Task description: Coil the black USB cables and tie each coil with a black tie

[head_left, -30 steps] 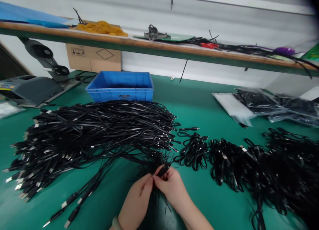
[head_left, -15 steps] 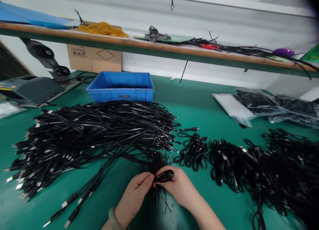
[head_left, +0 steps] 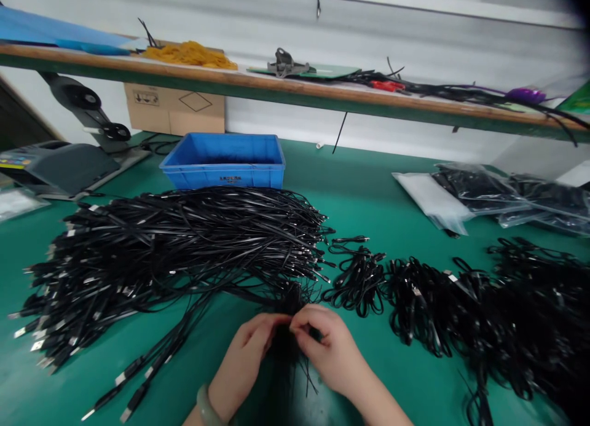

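My left hand [head_left: 244,361] and my right hand [head_left: 328,349] meet at the near edge of the green table [head_left: 359,192], fingers pinched together on a small black cable bundle [head_left: 284,346] between them. Thin black strands hang down below the hands. Just beyond the hands lies a big heap of straight black cables [head_left: 175,248] with metal plugs at the left ends. To the right lies a row of coiled black cables [head_left: 442,297].
A blue plastic bin [head_left: 224,160] stands behind the heap. A grey machine [head_left: 69,161] sits at the far left, a cardboard box [head_left: 173,109] under the shelf [head_left: 295,91]. Clear bags of cables [head_left: 488,192] lie at the back right.
The black piece that my right hand held up has been turned down and folded into the bundle. Both hands shifted slightly away from me and closed over it.
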The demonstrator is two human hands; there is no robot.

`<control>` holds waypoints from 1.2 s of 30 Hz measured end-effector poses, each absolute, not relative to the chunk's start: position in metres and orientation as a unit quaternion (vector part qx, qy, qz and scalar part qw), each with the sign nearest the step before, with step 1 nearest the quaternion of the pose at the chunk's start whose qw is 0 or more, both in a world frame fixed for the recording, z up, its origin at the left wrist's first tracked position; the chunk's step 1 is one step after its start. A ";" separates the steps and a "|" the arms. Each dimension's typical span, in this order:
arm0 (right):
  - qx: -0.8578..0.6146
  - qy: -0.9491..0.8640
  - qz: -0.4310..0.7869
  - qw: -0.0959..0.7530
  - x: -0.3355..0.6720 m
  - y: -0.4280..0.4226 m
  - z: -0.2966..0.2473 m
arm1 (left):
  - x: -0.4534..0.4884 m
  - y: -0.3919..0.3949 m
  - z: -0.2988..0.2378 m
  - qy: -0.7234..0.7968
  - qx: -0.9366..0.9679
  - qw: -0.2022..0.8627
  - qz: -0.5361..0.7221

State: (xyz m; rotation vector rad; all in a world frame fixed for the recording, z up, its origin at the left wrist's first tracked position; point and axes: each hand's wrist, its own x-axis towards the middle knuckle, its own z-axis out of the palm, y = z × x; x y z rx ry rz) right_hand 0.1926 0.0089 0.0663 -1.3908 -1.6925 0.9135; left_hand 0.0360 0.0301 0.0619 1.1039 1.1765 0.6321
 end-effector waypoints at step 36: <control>-0.624 -0.638 0.149 0.426 0.304 0.021 0.052 | 0.006 0.059 0.081 0.553 0.700 0.318 0.322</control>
